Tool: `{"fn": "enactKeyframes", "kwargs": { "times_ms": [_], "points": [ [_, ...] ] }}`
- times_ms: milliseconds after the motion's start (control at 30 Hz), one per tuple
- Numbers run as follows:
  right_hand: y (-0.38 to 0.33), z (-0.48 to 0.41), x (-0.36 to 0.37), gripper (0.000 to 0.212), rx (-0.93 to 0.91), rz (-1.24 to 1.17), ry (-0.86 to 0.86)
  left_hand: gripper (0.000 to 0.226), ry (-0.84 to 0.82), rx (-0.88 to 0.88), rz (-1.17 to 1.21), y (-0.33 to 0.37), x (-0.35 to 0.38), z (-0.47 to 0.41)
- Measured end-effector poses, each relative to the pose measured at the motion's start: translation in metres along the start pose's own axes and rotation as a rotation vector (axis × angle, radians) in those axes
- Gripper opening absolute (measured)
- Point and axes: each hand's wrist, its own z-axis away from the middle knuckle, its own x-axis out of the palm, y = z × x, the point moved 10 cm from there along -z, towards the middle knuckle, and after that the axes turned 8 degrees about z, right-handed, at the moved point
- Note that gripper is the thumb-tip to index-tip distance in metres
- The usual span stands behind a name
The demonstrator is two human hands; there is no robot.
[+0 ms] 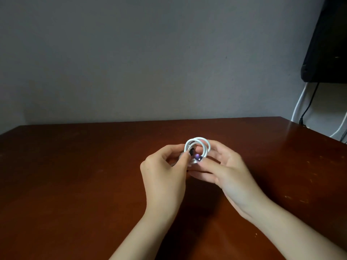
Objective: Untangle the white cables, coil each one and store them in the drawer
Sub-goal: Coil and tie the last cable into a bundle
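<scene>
A white cable [197,141] is wound into a small upright coil of several loops, held above the middle of the brown wooden table [75,175]. My left hand [165,175] pinches the coil's left side between thumb and fingers. My right hand [225,171] grips its right and lower part, fingertips meeting the left hand's. A dark plug end with a purple tip [197,157] shows inside the loop. The coil's bottom is hidden behind my fingers. No drawer is in view.
A grey wall rises behind the table's far edge. At the upper right hangs a black object [326,44], with a white cord [298,104] and a black cord [308,106] trailing down beyond the table's right corner.
</scene>
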Motion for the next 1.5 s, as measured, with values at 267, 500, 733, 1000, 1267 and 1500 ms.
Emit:
{"fn": "enactKeyframes", "kwargs": {
  "times_ms": [267, 500, 733, 1000, 1267, 1500],
  "points": [
    [0.007, 0.000, -0.011, 0.018, 0.074, 0.024, 0.101, 0.010, -0.050, 0.036, -0.071, -0.001, 0.012, 0.005],
    [0.008, -0.002, -0.012, 0.019, 0.120, -0.117, 0.061, 0.018, -0.120, 0.048, -0.043, -0.002, 0.018, 0.002],
    [0.011, -0.003, -0.003, 0.024, 0.253, -0.378, -0.044, 0.022, -0.280, -0.207, 0.305, -0.011, 0.030, 0.003],
    [0.010, -0.003, 0.001, 0.026, 0.268, -0.472, -0.087, 0.014, -0.246, -0.140, 0.301, -0.001, 0.027, 0.005],
    [0.007, -0.002, 0.003, 0.023, 0.225, -0.471, -0.066, 0.013, -0.201, -0.089, 0.161, -0.010, 0.022, 0.002],
    [0.009, -0.002, 0.000, 0.031, 0.255, -0.565, -0.005, 0.026, -0.162, -0.114, 0.147, -0.008, 0.022, 0.007]
  ]
}}
